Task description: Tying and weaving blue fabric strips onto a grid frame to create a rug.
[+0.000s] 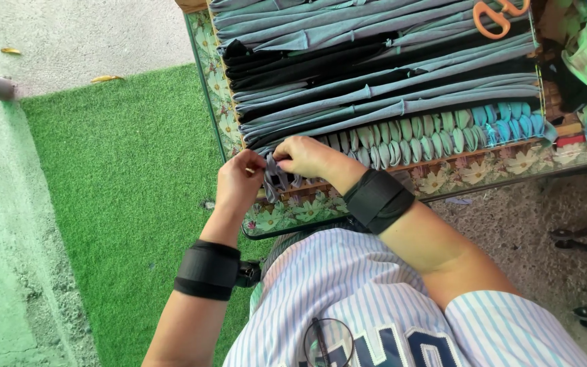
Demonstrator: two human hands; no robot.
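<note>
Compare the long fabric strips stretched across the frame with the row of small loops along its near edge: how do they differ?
The long strips lie flat and taut, running the frame's width; the small loops stand bunched side by side in one row. The long strips are grey-blue and black; the small loops run grey to pale green to bright blue. Both hands, left and right, pinch the grey end. Both look like soft fabric.

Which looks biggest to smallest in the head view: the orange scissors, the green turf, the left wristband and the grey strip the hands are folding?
1. Green turf, by far.
2. Left wristband and orange scissors: alike, and the wristband is nearer the camera, so unranked.
3. Grey strip, mostly hidden between the left hand and right hand.
</note>
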